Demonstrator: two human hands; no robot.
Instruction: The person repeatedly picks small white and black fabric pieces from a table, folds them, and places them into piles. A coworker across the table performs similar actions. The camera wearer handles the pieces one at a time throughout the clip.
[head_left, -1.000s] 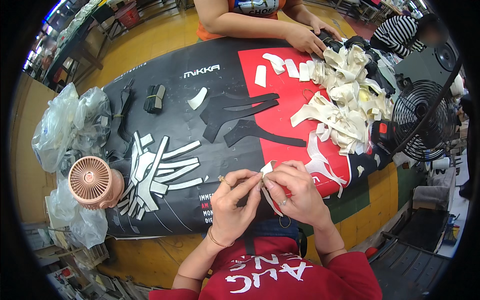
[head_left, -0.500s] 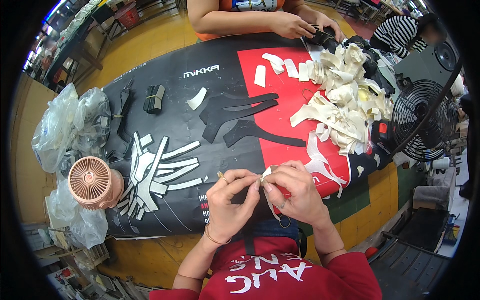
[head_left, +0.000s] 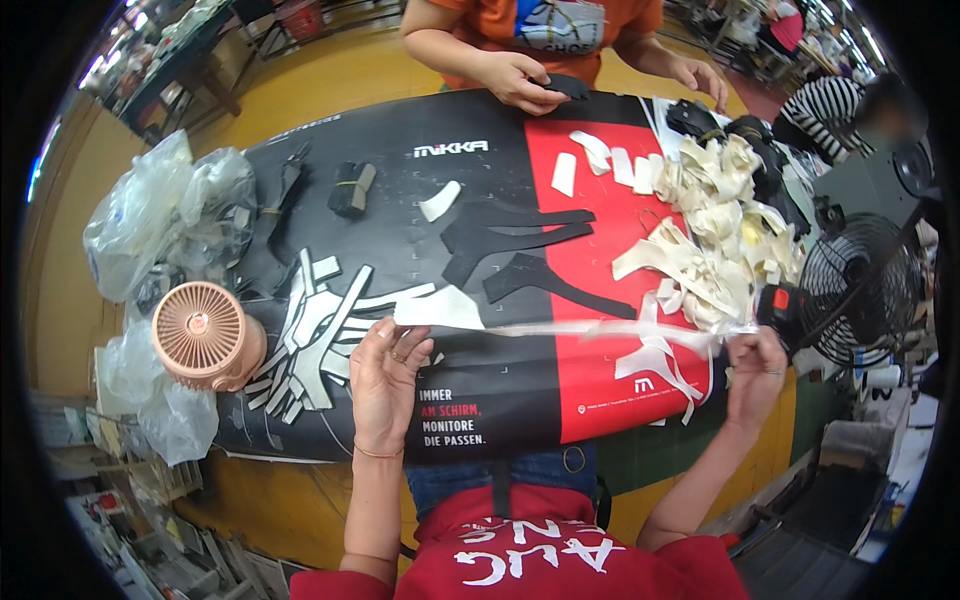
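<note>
My left hand (head_left: 385,385) pinches a white fabric piece (head_left: 442,308) by its lower edge, over the black part of the table cover. From this piece a thin, pale strip (head_left: 600,328) stretches across to the right, smeared by motion. Its far end is in the closed fingers of my right hand (head_left: 757,375), out past the right edge of the red area. White cut pieces with dark edges (head_left: 318,340) lie fanned out left of my left hand. Beyond the strip are black curved pieces (head_left: 520,240).
A pink fan (head_left: 205,335) and clear plastic bags (head_left: 165,220) line the left side. Cream fabric pieces (head_left: 715,215) heap up at the right, by a black fan (head_left: 850,285). Across the table, a co-worker's hand (head_left: 525,82) holds black pieces.
My hands have moved from close together to far apart, the strip now stretched between them. The co-worker's hands have separated, one holding black pieces. The whole view has shifted slightly.
</note>
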